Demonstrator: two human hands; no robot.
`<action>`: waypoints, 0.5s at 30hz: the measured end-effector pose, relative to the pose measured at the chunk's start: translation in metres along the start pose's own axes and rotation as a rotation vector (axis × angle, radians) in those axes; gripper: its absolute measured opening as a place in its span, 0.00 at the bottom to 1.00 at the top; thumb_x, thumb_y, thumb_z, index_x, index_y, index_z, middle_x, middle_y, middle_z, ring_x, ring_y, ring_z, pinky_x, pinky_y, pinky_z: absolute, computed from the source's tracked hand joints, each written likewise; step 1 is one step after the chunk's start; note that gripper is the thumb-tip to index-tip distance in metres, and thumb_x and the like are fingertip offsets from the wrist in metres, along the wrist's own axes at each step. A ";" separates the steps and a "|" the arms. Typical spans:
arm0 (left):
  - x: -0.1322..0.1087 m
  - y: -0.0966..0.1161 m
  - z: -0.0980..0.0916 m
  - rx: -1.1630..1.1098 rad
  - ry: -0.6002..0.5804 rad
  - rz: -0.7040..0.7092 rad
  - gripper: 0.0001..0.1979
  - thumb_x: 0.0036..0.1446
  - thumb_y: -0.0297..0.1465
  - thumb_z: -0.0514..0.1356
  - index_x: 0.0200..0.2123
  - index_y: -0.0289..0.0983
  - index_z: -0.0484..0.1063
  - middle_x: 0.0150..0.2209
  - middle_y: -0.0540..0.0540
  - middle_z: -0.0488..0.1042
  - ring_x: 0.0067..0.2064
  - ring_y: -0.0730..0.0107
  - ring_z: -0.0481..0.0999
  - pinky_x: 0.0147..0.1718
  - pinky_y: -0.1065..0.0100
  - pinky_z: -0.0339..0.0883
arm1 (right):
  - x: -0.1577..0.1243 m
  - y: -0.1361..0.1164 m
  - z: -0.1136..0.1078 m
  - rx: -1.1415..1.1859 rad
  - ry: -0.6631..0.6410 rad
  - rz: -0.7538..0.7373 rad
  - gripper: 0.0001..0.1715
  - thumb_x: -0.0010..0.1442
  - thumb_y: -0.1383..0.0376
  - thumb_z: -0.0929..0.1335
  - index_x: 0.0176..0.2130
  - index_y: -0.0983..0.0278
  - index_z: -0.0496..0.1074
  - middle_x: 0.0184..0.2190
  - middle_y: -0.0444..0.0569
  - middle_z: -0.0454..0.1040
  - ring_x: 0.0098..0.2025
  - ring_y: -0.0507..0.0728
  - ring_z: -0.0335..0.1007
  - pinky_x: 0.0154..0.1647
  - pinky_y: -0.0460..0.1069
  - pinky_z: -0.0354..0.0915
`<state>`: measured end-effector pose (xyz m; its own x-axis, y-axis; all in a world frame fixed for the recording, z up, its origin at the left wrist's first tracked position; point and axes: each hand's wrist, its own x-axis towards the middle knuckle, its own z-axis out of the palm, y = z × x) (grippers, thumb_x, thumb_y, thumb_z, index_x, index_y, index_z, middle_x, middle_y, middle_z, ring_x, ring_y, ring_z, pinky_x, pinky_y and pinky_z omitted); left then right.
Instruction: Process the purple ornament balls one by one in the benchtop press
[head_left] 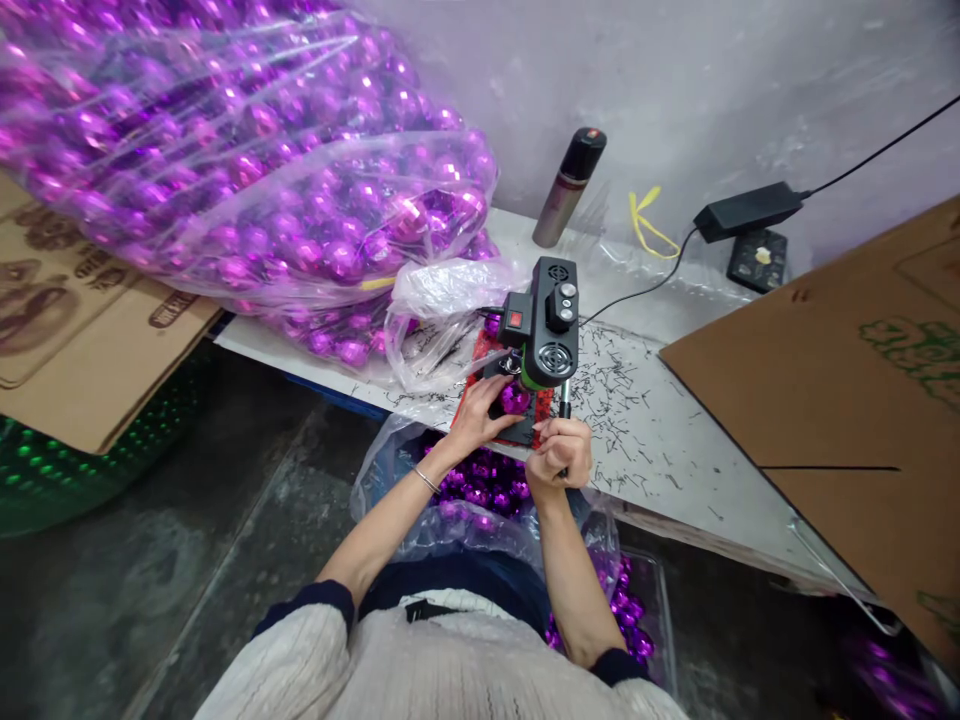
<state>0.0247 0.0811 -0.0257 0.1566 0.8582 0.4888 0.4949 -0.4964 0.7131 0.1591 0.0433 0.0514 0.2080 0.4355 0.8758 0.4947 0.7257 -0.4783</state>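
With thumb and fingers, my left hand (482,412) grips a shiny purple ball (515,398) beneath the head of a small black bench machine (555,320). My right hand (562,450) is closed round the machine's lever handle (565,400); the fist hides the handle's lower end. A red switch (516,319) sits on the machine's left side. Under the machine lies a red and black base (544,405). More purple balls (484,485) fill an open clear bag below my hands, at the table's front edge.
A big clear bag of purple balls (300,200) covers the left back. Behind the machine stands a spray can (570,185). A black power adapter (750,210) and yellow tie (649,225) lie right. Black scraps (630,400) litter the table (675,470). Cardboard boxes (847,400) flank both sides.
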 end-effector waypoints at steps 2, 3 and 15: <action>0.000 -0.001 0.001 -0.004 0.001 0.005 0.37 0.59 0.50 0.66 0.66 0.39 0.64 0.61 0.34 0.74 0.63 0.49 0.73 0.62 0.47 0.67 | -0.003 0.003 0.000 -0.003 0.000 -0.006 0.21 0.72 0.60 0.58 0.27 0.59 0.61 0.25 0.41 0.67 0.25 0.50 0.69 0.31 0.51 0.68; 0.000 -0.002 0.001 -0.006 0.002 0.008 0.37 0.60 0.50 0.66 0.66 0.39 0.64 0.61 0.34 0.73 0.63 0.49 0.73 0.62 0.47 0.67 | -0.004 0.004 0.000 -0.004 -0.001 -0.010 0.21 0.73 0.60 0.58 0.27 0.59 0.61 0.25 0.41 0.67 0.25 0.50 0.69 0.32 0.51 0.69; 0.006 0.000 -0.001 -0.039 0.011 -0.004 0.33 0.60 0.45 0.67 0.64 0.38 0.67 0.60 0.34 0.75 0.62 0.50 0.74 0.61 0.48 0.68 | -0.012 0.015 0.003 0.006 -0.046 -0.064 0.21 0.73 0.60 0.58 0.27 0.59 0.60 0.25 0.41 0.66 0.26 0.51 0.69 0.32 0.50 0.68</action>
<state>0.0250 0.0862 -0.0223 0.1453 0.8589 0.4912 0.4620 -0.4979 0.7340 0.1615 0.0507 0.0339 0.1374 0.4116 0.9009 0.5009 0.7559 -0.4217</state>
